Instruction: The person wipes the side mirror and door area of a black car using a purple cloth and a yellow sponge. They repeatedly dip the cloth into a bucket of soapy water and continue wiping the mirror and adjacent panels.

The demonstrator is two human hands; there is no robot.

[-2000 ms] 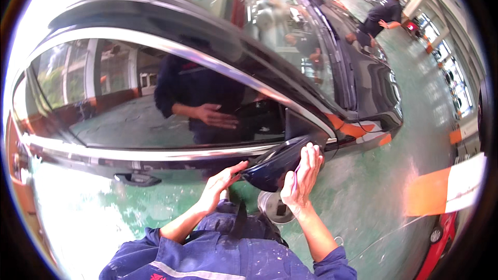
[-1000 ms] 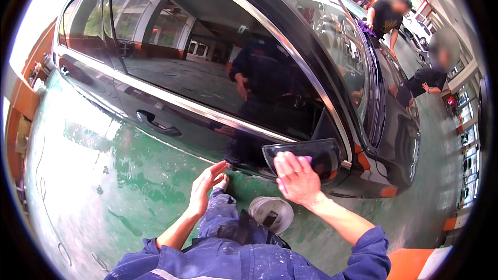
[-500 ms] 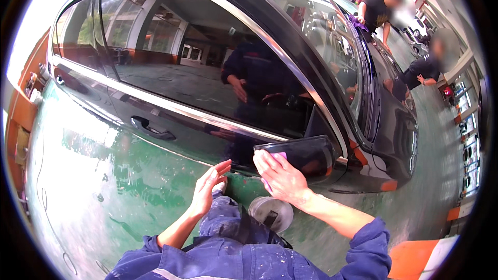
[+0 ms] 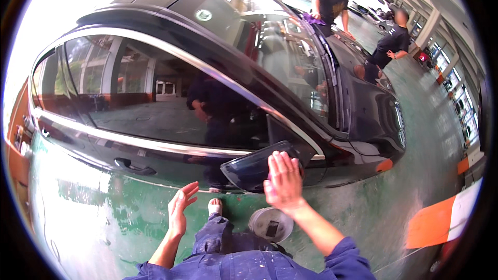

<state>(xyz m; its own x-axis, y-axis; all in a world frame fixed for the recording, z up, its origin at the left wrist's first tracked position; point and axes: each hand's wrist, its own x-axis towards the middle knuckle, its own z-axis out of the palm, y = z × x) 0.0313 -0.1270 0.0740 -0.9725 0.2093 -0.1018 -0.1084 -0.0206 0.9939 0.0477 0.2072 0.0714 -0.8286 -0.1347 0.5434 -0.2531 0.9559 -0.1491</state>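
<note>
My right hand (image 4: 285, 182) lies over the outer part of the black side mirror (image 4: 243, 169). Its fingers press something pink, a cloth or pad, against the mirror housing; only a sliver shows beside the palm, and most is hidden. The mirror belongs to a dark, glossy car (image 4: 171, 168) stretching across the view. My left hand (image 4: 181, 210) hovers apart from the car, below the front door, its fingers spread and holding nothing. The door handle (image 4: 135, 166) lies up and left of it.
A pale bucket (image 4: 271, 224) stands by my feet on the green floor (image 4: 129, 218). Two people, one (image 4: 333, 6) with a purple cloth (image 4: 313, 18), are at the hood's far side. An orange-and-white block (image 4: 441, 218) sits at the right.
My right hand has slid along the mirror toward its front, outer side. My left hand has moved left and down in the picture. The view has shifted, showing more of the roof.
</note>
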